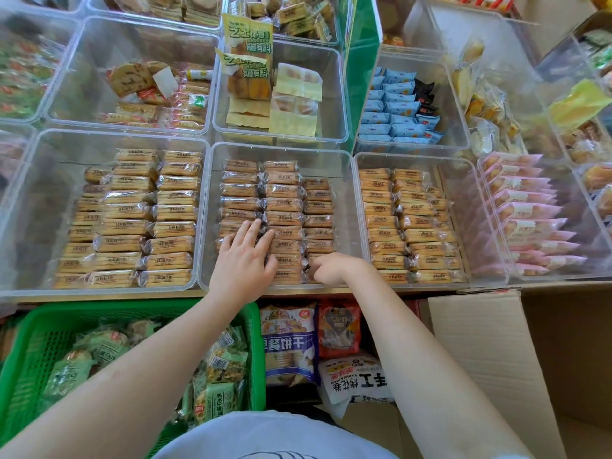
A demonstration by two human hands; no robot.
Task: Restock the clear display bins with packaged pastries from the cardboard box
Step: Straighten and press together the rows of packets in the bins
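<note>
A clear display bin in the front row's middle holds three columns of packaged pastries, brown bars in clear wrap. My left hand lies flat with straight fingers on the near end of the left and middle columns. My right hand reaches over the bin's front edge with its fingers curled down onto a packet at the near end of the right column; whether it pinches that packet is hidden. The cardboard box stands open at the lower right, its inside out of sight.
Matching bins of lighter pastries stand to the left and right. Behind are bins with yellow and blue packets. A green basket of green packets sits below left. Large snack bags lie under the shelf edge.
</note>
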